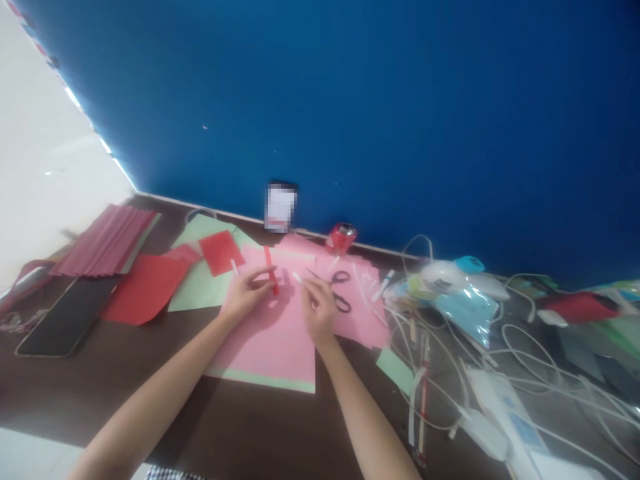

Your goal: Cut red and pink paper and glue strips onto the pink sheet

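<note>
My left hand [246, 292] pinches a narrow red paper strip [271, 269] that stands up over a pink paper sheet [273, 340]. My right hand [318, 308] is closed in a pinch on a small white strip [299, 277], just right of the red one. Both hands hover over the pink sheet, a short gap between them. Black-handled scissors [340, 288] lie just beyond my right hand, on more pink paper.
Red paper [145, 288], a red square [221, 253], green sheets [200, 283] and a pleated maroon fan [107, 241] lie left. A phone [67, 317] rests at the left edge. A red tape roll [341, 237] sits by the blue wall. White cables [525, 373], chargers and plastic bags crowd the right.
</note>
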The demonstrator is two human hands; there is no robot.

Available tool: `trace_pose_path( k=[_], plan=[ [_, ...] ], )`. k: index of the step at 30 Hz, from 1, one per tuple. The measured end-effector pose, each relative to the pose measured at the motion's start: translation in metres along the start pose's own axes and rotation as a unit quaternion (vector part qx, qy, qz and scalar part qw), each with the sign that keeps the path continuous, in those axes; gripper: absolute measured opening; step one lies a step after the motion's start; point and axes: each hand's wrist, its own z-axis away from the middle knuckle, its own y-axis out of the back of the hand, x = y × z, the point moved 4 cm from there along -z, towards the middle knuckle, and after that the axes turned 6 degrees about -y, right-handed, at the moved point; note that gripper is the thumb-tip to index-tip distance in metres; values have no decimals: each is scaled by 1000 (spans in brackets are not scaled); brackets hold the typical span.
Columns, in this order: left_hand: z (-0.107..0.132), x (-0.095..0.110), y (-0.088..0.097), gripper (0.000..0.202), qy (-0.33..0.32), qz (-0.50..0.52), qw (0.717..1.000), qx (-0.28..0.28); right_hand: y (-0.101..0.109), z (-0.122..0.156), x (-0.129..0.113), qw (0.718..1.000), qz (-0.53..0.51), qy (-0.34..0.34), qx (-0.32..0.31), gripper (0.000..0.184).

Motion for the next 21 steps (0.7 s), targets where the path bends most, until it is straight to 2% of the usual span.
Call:
trace_pose_path(
  k=[7, 12, 21],
  plan=[
    [1, 6, -4, 46, -30, -11, 999, -33, -12, 10, 2, 985, 81, 118, -99, 32],
    [2, 1, -6, 52, -50, -33, 996, -67, -16, 11, 9, 978, 126, 106, -124, 31],
    [4, -6, -7, 63, -58, -58, 992, -97, -14, 10, -1, 971, 146, 131, -134, 20]
  ],
)
